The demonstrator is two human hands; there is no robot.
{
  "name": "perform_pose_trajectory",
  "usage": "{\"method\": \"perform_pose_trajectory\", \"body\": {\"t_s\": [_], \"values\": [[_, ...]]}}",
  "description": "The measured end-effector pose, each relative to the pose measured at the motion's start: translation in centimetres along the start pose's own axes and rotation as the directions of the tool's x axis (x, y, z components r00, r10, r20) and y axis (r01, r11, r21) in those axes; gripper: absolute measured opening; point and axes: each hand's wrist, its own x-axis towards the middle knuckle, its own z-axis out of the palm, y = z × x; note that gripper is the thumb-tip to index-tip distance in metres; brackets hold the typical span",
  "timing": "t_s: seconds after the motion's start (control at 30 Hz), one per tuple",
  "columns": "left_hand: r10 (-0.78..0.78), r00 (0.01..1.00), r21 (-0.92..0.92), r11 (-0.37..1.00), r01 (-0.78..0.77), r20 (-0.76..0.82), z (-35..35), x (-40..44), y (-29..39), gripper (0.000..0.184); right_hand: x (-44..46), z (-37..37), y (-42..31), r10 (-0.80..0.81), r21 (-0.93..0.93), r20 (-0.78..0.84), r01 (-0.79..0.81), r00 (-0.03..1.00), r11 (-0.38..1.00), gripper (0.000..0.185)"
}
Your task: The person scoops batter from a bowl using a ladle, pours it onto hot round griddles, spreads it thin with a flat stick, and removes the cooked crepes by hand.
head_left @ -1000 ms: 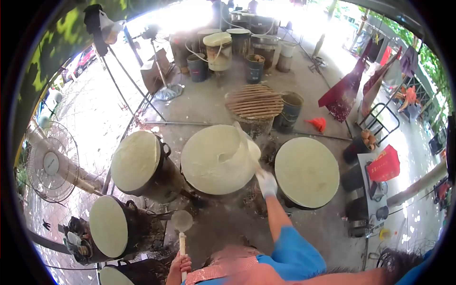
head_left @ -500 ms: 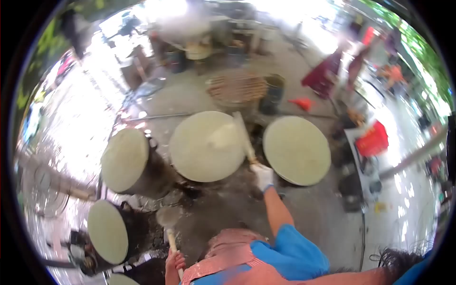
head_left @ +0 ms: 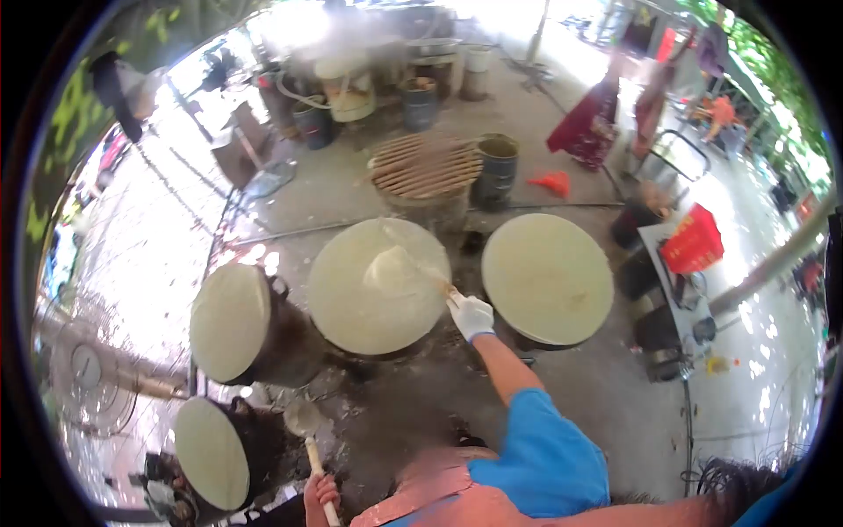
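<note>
My right hand (head_left: 471, 314), in a white glove, is closed around the handle of a flat wooden-handled spreader (head_left: 448, 288). The tool's pale blade is hard to tell from the pale layer on the middle round griddle (head_left: 338, 316). A thicker patch of batter (head_left: 392, 270) sits near that griddle's centre, left of the glove. My left hand (head_left: 323, 494), bare, grips the wooden handle of a ladle (head_left: 304, 419) low at the front. The ladle's round bowl points away from me, beside the lower left griddle (head_left: 211, 455).
More pale-topped griddles stand to the right (head_left: 546, 279) and left (head_left: 230, 323) on dark stoves. Behind are a slatted wooden rack (head_left: 426, 167) and a metal drum (head_left: 497, 171). A side table (head_left: 672, 281) with a red packet (head_left: 694, 239) is at right, a fan (head_left: 88, 367) at left.
My right hand has moved slightly left, bringing the spreader down from upright, right of the middle griddle, onto its surface. My left hand still holds the ladle. The view has shifted slightly.
</note>
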Motion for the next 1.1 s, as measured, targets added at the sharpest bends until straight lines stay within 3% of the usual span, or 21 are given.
{"method": "perform_pose_trajectory", "body": {"t_s": [0.07,0.13,0.2,0.27,0.3,0.37,0.4,0.43,0.47,0.53,0.6,0.67,0.7,0.73,0.8,0.83,0.87,0.93,1.03,1.1], "values": [[0.042,0.997,-0.070,0.996,-0.046,-0.059,1.5,1.4,0.2,0.030,-1.6,0.2,0.1,-0.269,-0.059,-0.018,0.268,0.963,0.962,0.022],[0.034,0.996,0.059,0.998,-0.029,-0.083,2.2,3.4,2.2,0.030,-2.6,-2.9,0.7,-0.384,-0.098,-0.020,0.380,0.923,0.920,0.018],[0.101,0.987,0.076,0.993,-0.092,-0.122,4.2,6.0,3.4,0.033,-2.9,-3.3,2.6,-0.287,-0.057,-0.102,0.283,0.952,0.957,0.016],[0.111,0.993,0.290,0.952,-0.097,-0.033,5.9,9.3,5.1,0.028,-4.0,-0.3,3.4,-0.154,-0.084,-0.152,0.142,0.976,0.986,0.017],[0.172,0.976,0.335,0.934,-0.120,-0.131,8.1,10.9,4.5,0.027,-4.7,0.8,3.8,-0.079,-0.097,-0.178,0.062,0.981,0.993,0.017],[0.191,0.978,0.519,0.846,-0.121,-0.084,10.2,14.8,5.7,0.026,-6.5,-0.9,2.3,-0.199,-0.088,-0.099,0.191,0.975,0.978,0.021],[0.197,0.978,0.507,0.851,-0.135,-0.072,12.8,15.9,3.4,0.024,-7.2,-1.3,2.2,-0.222,-0.040,-0.098,0.219,0.970,0.975,0.021],[0.310,0.950,0.583,0.778,-0.234,-0.032,14.0,17.4,2.4,0.017,-7.6,-2.2,2.5,-0.183,-0.027,-0.124,0.181,0.975,0.983,0.020],[0.324,0.946,0.635,0.730,-0.255,0.007,15.2,18.5,1.0,0.015,-7.6,-3.0,3.1,-0.145,-0.013,-0.156,0.145,0.977,0.989,0.020],[0.438,0.898,0.797,0.531,-0.289,0.033,16.8,20.8,-1.4,0.024,-9.0,-2.1,3.7,0.018,-0.157,-0.190,-0.048,0.982,0.986,0.019],[0.535,0.843,0.839,0.429,-0.335,0.063,16.9,23.7,-3.7,0.028,-11.6,-1.9,1.9,-0.012,-0.302,-0.089,-0.016,0.996,0.953,0.021],[0.586,0.805,0.904,0.289,-0.316,0.094,15.8,27.6,-4.4,0.028,-14.1,-1.9,-2.4,-0.003,-0.304,0.087,0.029,0.996,0.952,0.023],[0.575,0.814,0.899,0.306,-0.312,0.087,14.3,30.0,-3.7,0.024,-15.0,-1.0,-3.9,-0.043,-0.149,-0.003,0.042,0.999,0.988,0.023],[0.465,0.885,0.815,0.515,-0.265,-0.006,14.2,29.8,-4.1,0.022,-15.4,-0.6,-4.7,-0.071,0.012,-0.098,0.072,0.993,0.997,0.022],[0.207,0.971,0.541,0.833,-0.113,-0.116,15.1,27.8,-2.7,0.018,-15.4,-1.7,-4.8,-0.072,0.055,-0.127,0.079,0.989,0.995,0.020],[-0.125,0.991,0.232,0.964,0.133,-0.047,14.3,24.4,-1.5,0.014,-16.1,-2.5,-5.4,-0.067,0.086,-0.127,0.079,0.990,0.993,0.019],[0.140,0.967,0.671,0.698,-0.250,0.215,12.5,20.8,-2.0,0.009,-16.6,-4.6,-5.6,-0.110,0.088,-0.173,0.127,0.979,0.988,0.013],[0.477,0.879,0.877,0.419,-0.234,0.007,12.2,14.7,-5.9,0.006,-18.0,-5.2,-4.5,-0.238,0.110,-0.257,0.273,0.937,0.956,0.016],[0.287,0.948,0.737,0.669,-0.092,-0.141,10.5,13.5,-3.7,0.012,-19.1,-4.7,-4.8,-0.325,-0.009,-0.271,0.336,0.906,0.942,0.033],[0.079,0.964,0.405,0.914,0.033,-0.256,10.7,13.6,-3.1,0.014,-19.6,-5.6,-5.8,-0.306,0.052,-0.302,0.336,0.903,0.940,0.033]]}}
